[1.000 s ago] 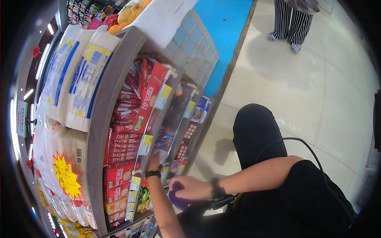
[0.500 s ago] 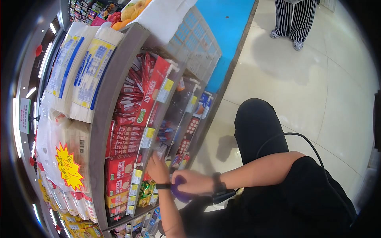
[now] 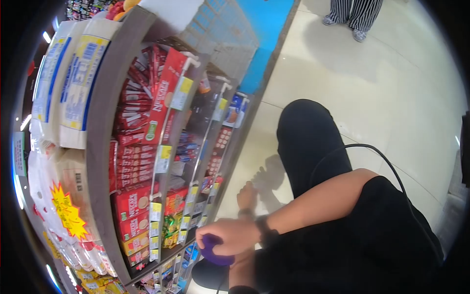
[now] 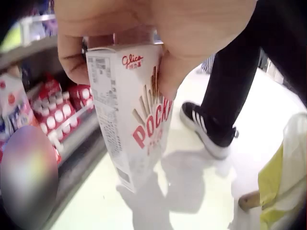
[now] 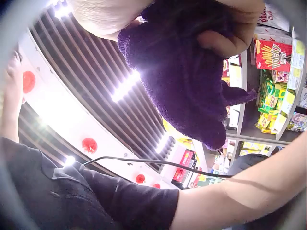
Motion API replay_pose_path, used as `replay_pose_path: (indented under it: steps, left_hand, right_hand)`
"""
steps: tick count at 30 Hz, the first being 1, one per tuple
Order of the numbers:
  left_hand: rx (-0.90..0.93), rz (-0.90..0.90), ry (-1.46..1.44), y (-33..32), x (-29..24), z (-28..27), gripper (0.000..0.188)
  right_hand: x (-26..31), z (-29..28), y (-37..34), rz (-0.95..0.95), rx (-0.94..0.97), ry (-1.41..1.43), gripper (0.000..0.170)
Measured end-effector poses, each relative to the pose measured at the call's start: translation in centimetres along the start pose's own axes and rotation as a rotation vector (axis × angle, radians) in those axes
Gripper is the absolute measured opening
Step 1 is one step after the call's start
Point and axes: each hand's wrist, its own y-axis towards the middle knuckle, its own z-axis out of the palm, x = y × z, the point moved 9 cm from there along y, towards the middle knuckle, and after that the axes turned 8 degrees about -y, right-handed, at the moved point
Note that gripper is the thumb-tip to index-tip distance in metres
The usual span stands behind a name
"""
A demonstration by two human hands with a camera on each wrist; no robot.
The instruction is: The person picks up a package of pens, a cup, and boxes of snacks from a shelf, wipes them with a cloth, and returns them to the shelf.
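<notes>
In the left wrist view my left hand (image 4: 192,28) grips a white Pocky box (image 4: 139,110) near its top, thumb on one side and fingers on the other. The box hangs tilted above the pale floor. The head view has my left hand (image 3: 246,197) over the floor, right of the shelves, where the box is hard to make out. My right hand (image 3: 232,235) holds a bunched purple cloth (image 3: 211,251), and my left forearm passes beneath it. Seen from the right wrist, the fingers of my right hand (image 5: 228,40) curl round the purple cloth (image 5: 180,81).
At left stands a shelf unit (image 3: 100,98) with red Nescafe boxes (image 3: 132,203), packets and price tags. A white crate (image 3: 220,29) is behind it. Another person's striped trousers (image 3: 355,12) show at the top. A black cable (image 3: 377,147) loops over my right arm.
My left hand has left the shelf front and moved right, over the floor beyond my right wrist. My right hand, with the cloth, is slightly lower and further left. The view has shifted.
</notes>
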Motion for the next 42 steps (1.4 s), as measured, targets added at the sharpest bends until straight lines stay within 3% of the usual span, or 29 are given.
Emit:
replay_pose_path:
  steps: [5,8,9,11,12,14,16,20,22,25,28,29,31,42]
  left_hand:
    - [0.093,-0.134,-0.007,0.1,1.4,7.2,0.036]
    - [0.155,-0.163,-0.026,0.0,1.1,7.6,0.040]
    - [0.083,-0.081,-0.085,-0.3,0.4,6.5,0.041]
    - [-0.069,0.082,-0.200,-0.7,-0.4,3.5,0.043]
    - [-0.245,0.168,-0.309,-0.4,0.3,1.5,0.042]
    - [-0.387,-0.090,-0.619,-0.2,3.3,-3.5,0.033]
    - [-0.540,-0.130,-0.645,-0.8,6.4,-7.9,0.024]
    - [-0.904,-0.001,-0.564,-3.8,4.5,-20.6,0.020]
    - [-1.017,0.108,-0.214,-4.9,3.6,-25.6,0.024]
    - [-1.089,0.040,0.118,-4.7,1.4,-29.7,0.026]
    - [-0.824,-0.102,0.252,-0.7,4.4,-29.0,0.028]
    - [-0.633,-0.302,0.151,1.2,7.2,-28.6,0.029]
    - [-0.494,-0.453,0.088,3.4,10.1,-28.1,0.029]
    - [-0.452,-0.479,0.017,9.5,15.0,-29.0,0.028]
  right_hand:
    - [-0.3,-0.7,0.2,0.126,0.032,0.060,0.023]
    - [-0.6,-0.6,0.4,0.143,0.039,0.054,0.023]
    - [-0.6,-0.6,0.4,0.140,0.037,0.057,0.024]
    - [-0.7,-0.6,0.5,0.128,0.025,0.061,0.024]
    - [-0.7,-0.5,0.6,0.121,0.015,0.064,0.024]
    - [-0.6,-0.5,0.6,0.100,-0.014,0.042,0.024]
    - [-0.3,-0.7,0.3,0.074,-0.056,-0.009,0.025]
    - [-1.0,0.4,0.2,0.081,0.005,0.055,0.022]
    - [-0.6,0.3,0.0,0.021,-0.031,0.040,0.021]
    - [-0.4,0.6,-0.2,0.057,-0.006,0.023,0.020]
    - [-0.3,0.6,-0.6,0.093,0.028,0.047,0.018]
    - [-0.3,0.4,-0.5,0.110,0.029,0.054,0.018]
    - [-0.5,0.6,-0.6,0.149,0.029,0.079,0.017]
    - [-0.8,0.0,0.0,0.084,0.008,0.071,0.016]
